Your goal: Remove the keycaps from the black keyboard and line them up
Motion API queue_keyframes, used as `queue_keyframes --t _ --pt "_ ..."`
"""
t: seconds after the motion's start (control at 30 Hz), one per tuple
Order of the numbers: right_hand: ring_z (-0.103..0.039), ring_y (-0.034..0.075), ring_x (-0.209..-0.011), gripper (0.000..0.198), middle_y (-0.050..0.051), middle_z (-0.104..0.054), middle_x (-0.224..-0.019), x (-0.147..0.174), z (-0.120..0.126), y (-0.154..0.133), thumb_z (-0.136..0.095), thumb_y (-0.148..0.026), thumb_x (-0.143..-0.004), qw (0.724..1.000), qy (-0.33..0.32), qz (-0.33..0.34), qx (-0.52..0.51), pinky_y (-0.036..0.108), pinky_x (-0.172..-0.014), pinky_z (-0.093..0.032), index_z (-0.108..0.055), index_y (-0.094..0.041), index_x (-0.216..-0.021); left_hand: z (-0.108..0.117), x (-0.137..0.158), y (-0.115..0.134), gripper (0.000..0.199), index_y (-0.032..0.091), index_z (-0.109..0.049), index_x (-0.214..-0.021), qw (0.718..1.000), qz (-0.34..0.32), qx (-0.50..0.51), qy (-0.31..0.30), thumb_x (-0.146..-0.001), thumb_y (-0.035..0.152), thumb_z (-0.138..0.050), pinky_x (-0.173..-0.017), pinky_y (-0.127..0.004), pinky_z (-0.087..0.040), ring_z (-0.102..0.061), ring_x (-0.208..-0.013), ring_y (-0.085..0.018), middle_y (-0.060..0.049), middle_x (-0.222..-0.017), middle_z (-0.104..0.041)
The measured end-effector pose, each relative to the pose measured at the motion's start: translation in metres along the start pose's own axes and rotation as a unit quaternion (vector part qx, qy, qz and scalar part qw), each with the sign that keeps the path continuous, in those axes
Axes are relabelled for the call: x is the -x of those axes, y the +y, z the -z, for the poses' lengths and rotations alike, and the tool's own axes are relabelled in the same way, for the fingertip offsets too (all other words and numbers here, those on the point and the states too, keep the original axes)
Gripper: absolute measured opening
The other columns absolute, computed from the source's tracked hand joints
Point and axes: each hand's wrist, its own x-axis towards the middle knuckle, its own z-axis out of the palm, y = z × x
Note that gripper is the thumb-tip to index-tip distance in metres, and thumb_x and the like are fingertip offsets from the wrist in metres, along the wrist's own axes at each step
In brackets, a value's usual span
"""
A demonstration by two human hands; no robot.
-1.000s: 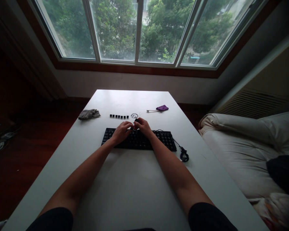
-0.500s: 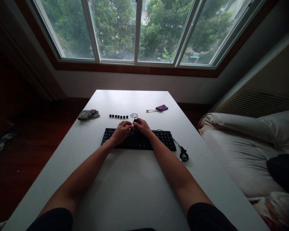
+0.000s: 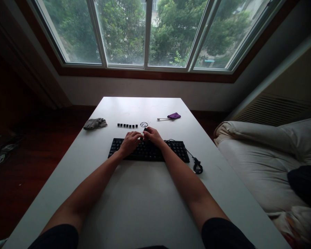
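Note:
A black keyboard (image 3: 171, 147) lies on the white table under both of my hands. My right hand (image 3: 153, 135) is closed over its upper middle, pinching a small black piece (image 3: 146, 129) between thumb and fingers. Just left of it, my left hand (image 3: 131, 141) has its fingers bent and drawn together at the fingertips of the right; what they hold, if anything, is hidden. Behind the hands is a thin wire loop (image 3: 144, 124); I cannot tell if it joins the black piece. Several black keycaps (image 3: 126, 126) form a row beyond my left hand.
A crumpled grey cloth (image 3: 95, 123) lies at the table's left edge. Farther right are a purple cloth (image 3: 174, 116) and a cotton swab (image 3: 162, 119). The coiled keyboard cable (image 3: 198, 167) sits at the keyboard's right end. A pale sofa (image 3: 254, 162) stands right of the table (image 3: 140, 207).
Both hands stay over the keyboard. The left fingers have shifted very slightly; the right hand still holds the black piece.

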Motion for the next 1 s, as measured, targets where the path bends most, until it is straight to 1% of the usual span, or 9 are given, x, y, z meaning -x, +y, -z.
queue_keyframes --t 0.13,0.27,0.4,0.47,0.53,0.63,0.77,0.87,1.0 --pt "-0.065 0.016 -0.057 0.034 -0.003 -0.067 -0.068 0.002 -0.002 -0.002 -0.076 -0.047 -0.077 0.999 -0.001 0.009 0.036 0.027 -0.054 -0.054 -0.059 -0.020 -0.088 0.002 -0.003 0.004 0.018 0.026 -0.068 -0.112 0.999 0.036 0.026 -0.001 -0.095 0.024 -0.063 -0.098 -0.041 -0.043 -0.065 -0.107 -0.022 -0.004 -0.114 -0.071" --pt "-0.066 0.016 -0.056 0.036 -0.001 -0.068 -0.068 0.003 -0.001 -0.003 -0.075 -0.049 -0.078 0.998 0.042 -0.001 -0.054 0.028 -0.054 -0.054 -0.057 -0.019 -0.088 0.006 -0.006 0.002 0.013 0.026 -0.069 -0.106 0.996 0.074 0.031 0.033 -0.094 0.025 -0.064 -0.098 -0.041 -0.044 -0.068 -0.096 -0.020 -0.003 -0.109 -0.072" --pt "-0.065 0.014 -0.054 0.040 -0.001 -0.067 -0.068 0.003 0.003 -0.002 -0.078 -0.050 -0.075 0.989 0.085 -0.017 -0.119 0.027 -0.052 -0.055 -0.055 -0.020 -0.088 0.010 -0.008 -0.012 0.023 0.025 -0.066 -0.117 0.987 0.132 0.049 0.076 -0.094 0.026 -0.063 -0.093 -0.040 -0.049 -0.069 -0.090 -0.020 -0.004 -0.107 -0.073" --pt "-0.064 0.014 -0.054 0.042 -0.002 -0.067 -0.069 0.004 0.005 -0.002 -0.078 -0.052 -0.074 0.986 0.093 -0.018 -0.139 0.026 -0.051 -0.054 -0.054 -0.021 -0.088 0.010 -0.011 -0.022 0.026 0.024 -0.067 -0.119 0.983 0.157 0.056 0.070 -0.094 0.027 -0.062 -0.089 -0.037 -0.052 -0.070 -0.087 -0.020 -0.004 -0.106 -0.074" --pt "-0.064 0.014 -0.053 0.043 -0.002 -0.066 -0.069 0.004 0.006 -0.002 -0.077 -0.053 -0.074 0.982 0.100 -0.018 -0.157 0.026 -0.050 -0.054 -0.053 -0.021 -0.089 0.008 -0.018 -0.033 0.020 0.023 -0.071 -0.111 0.983 0.169 0.046 0.047 -0.093 0.027 -0.062 -0.088 -0.036 -0.052 -0.069 -0.085 -0.019 -0.004 -0.106 -0.073" --pt "-0.063 0.013 -0.053 0.042 -0.002 -0.066 -0.070 0.005 0.008 -0.005 -0.075 -0.055 -0.075 0.976 0.116 -0.020 -0.183 0.025 -0.050 -0.053 -0.053 -0.022 -0.089 0.002 -0.033 -0.048 0.017 0.023 -0.073 -0.105 0.986 0.164 0.020 0.014 -0.091 0.027 -0.064 -0.090 -0.037 -0.051 -0.067 -0.089 -0.021 -0.005 -0.104 -0.073" --pt "-0.062 0.013 -0.052 0.041 -0.002 -0.066 -0.069 0.005 0.009 -0.008 -0.074 -0.054 -0.075 0.970 0.129 -0.021 -0.203 0.025 -0.048 -0.051 -0.052 -0.022 -0.088 -0.012 -0.059 -0.064 0.015 0.025 -0.074 -0.102 0.989 0.144 -0.041 -0.007 -0.090 0.027 -0.066 -0.096 -0.043 -0.047 -0.060 -0.106 -0.027 -0.007 -0.110 -0.071" --pt "-0.061 0.013 -0.050 0.041 -0.003 -0.064 -0.066 0.005 0.009 -0.008 -0.075 -0.052 -0.074 0.970 0.128 -0.020 -0.204 0.025 -0.046 -0.050 -0.052 -0.022 -0.087 -0.026 -0.077 -0.072 0.015 0.026 -0.075 -0.100 0.988 0.128 -0.077 -0.025 -0.088 0.025 -0.066 -0.098 -0.047 -0.044 -0.055 -0.112 -0.030 -0.008 -0.114 -0.070" --pt "-0.059 0.012 -0.049 0.041 -0.004 -0.062 -0.065 0.004 0.010 -0.005 -0.075 -0.053 -0.074 0.971 0.127 -0.020 -0.200 0.024 -0.046 -0.050 -0.052 -0.022 -0.087 -0.045 -0.092 -0.078 0.018 0.026 -0.075 -0.100 0.987 0.109 -0.103 -0.052 -0.087 0.023 -0.064 -0.098 -0.048 -0.043 -0.054 -0.115 -0.032 -0.009 -0.115 -0.070"
